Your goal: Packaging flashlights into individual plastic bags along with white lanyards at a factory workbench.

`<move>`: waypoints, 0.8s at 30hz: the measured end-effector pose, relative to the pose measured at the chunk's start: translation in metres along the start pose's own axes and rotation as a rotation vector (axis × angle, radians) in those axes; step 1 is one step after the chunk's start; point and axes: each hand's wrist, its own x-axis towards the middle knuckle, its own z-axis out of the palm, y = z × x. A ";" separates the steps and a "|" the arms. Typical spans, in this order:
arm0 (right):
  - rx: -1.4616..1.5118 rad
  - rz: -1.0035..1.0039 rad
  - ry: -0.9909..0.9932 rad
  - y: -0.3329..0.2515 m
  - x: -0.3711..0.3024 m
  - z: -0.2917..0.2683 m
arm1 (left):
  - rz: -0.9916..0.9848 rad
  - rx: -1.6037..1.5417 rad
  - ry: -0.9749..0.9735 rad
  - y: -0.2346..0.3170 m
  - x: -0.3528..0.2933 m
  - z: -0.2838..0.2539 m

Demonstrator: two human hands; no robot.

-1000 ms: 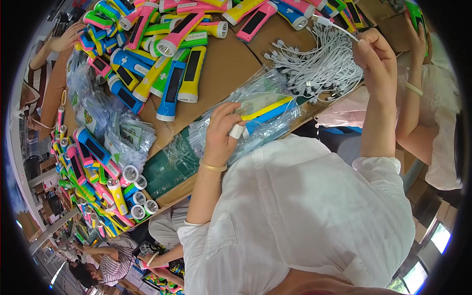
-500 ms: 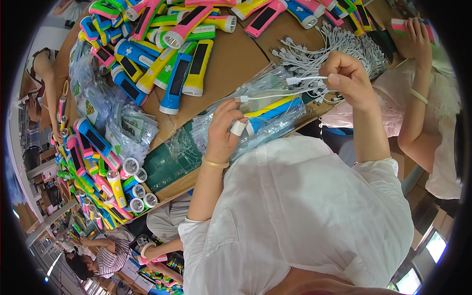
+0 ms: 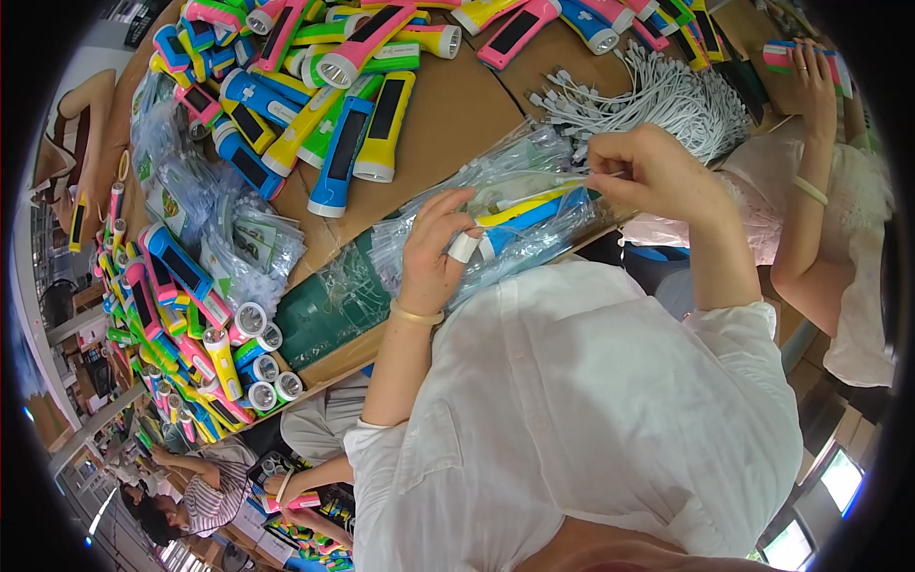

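Observation:
A yellow and blue flashlight lies in clear plastic at the table's near edge, in front of my body. My left hand is closed at the left end of this clear plastic bag, thumb beside the flashlight; a white wrap circles one finger. My right hand pinches a white USB cable above the bag's right part. The cable runs left over the flashlight toward my left fingertips, where its end is hard to make out. Behind my right hand lies a heap of white cables.
Many colourful flashlights cover the far cardboard, with more flashlights piled at left. Packed clear bags lie between them. A green surface shows near the front edge. Co-workers sit left and right; one hand holds a flashlight.
My right hand has come lower and a little left with the cable, closer to the bagged flashlight. The cable's connectors no longer show clearly. My left hand has hardly moved.

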 end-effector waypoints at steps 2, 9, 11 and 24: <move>-0.092 -0.106 0.115 -0.001 0.011 0.015 | -0.002 0.023 0.038 0.007 -0.002 -0.002; -0.263 -0.331 0.032 -0.003 0.057 0.076 | -0.354 0.074 0.136 0.027 -0.015 -0.012; -0.025 -0.264 -0.095 -0.007 0.062 0.074 | -0.280 0.049 0.178 0.033 -0.014 -0.011; 0.001 -0.299 0.019 0.018 0.044 0.061 | -0.390 -0.252 0.274 0.026 -0.023 -0.008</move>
